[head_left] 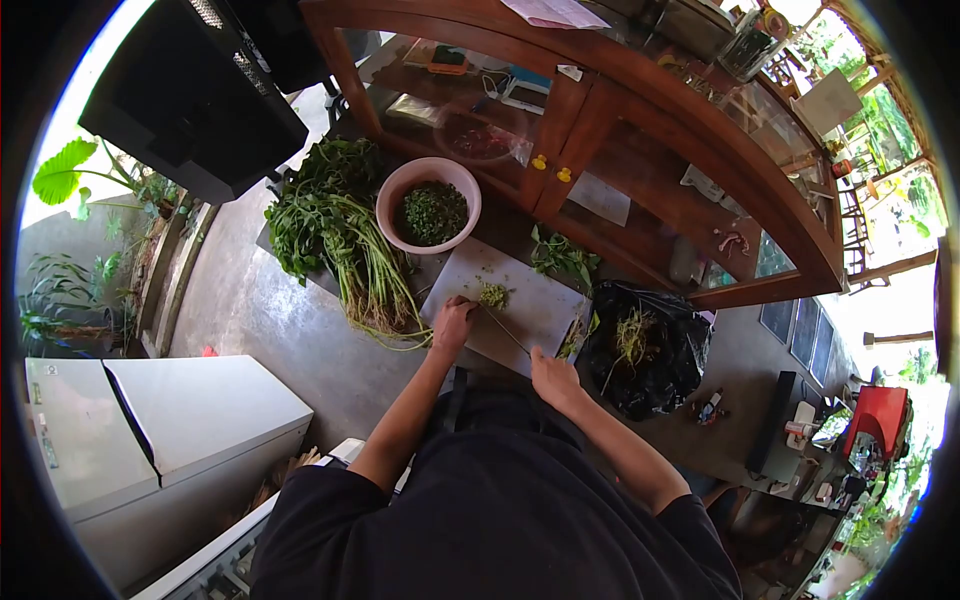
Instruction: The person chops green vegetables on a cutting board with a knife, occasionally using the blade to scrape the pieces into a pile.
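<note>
A white cutting board [480, 268] lies before me with a small heap of chopped green stems [493, 295] on it. My right hand [553, 378] is closed around the handle of a knife [508, 332], whose thin blade points up-left to the heap. At the board's left edge my left hand [457, 322] is closed, fingers curled beside the knife tip. Thin green stems [408, 345] run into it from the left; what lies under its fingers is mostly hidden. A large bunch of leafy greens [340, 225] with roots lies to the left.
A pink bowl [474, 190] of chopped leaves stands behind the board. Leafy sprigs [560, 255] lie at its back right. On the right is a black plastic bag [655, 382] with root scraps. A wooden glass cabinet [590, 110] rises behind; a white freezer [210, 410] is left.
</note>
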### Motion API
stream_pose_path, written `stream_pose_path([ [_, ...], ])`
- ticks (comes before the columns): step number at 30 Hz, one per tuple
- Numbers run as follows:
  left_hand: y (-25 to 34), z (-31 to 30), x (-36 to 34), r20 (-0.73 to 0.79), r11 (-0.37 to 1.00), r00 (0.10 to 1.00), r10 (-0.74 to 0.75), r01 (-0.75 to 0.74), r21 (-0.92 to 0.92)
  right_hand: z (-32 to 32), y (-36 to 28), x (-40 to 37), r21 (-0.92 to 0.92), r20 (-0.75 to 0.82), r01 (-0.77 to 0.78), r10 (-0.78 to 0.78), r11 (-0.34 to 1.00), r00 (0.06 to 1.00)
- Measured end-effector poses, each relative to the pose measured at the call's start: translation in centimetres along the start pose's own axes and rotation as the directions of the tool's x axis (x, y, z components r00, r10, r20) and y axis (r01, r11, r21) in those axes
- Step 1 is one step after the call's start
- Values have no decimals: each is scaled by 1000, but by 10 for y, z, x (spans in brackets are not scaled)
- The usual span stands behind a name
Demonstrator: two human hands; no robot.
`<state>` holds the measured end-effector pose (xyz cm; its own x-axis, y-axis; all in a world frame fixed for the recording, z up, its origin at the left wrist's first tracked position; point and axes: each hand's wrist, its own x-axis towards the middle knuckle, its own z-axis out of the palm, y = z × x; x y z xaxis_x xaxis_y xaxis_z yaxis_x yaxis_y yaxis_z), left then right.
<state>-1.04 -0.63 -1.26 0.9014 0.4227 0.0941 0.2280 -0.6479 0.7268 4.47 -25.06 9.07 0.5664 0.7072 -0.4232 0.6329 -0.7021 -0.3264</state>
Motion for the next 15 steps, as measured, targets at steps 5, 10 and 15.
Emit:
stream_pose_path([
  [5,3,1,-2,-41,1000,999,-6,6,-2,23,6,12,-15,34,-25,26,1000,999],
  [10,6,-3,-2,-70,1000,997,15,-16,-6,67,12,28,74,7,-65,64,995,998],
  [15,6,-1,-2,-62,1000,998,3,-2,21,55,15,17,115,2,-24,24,993,1000],
])
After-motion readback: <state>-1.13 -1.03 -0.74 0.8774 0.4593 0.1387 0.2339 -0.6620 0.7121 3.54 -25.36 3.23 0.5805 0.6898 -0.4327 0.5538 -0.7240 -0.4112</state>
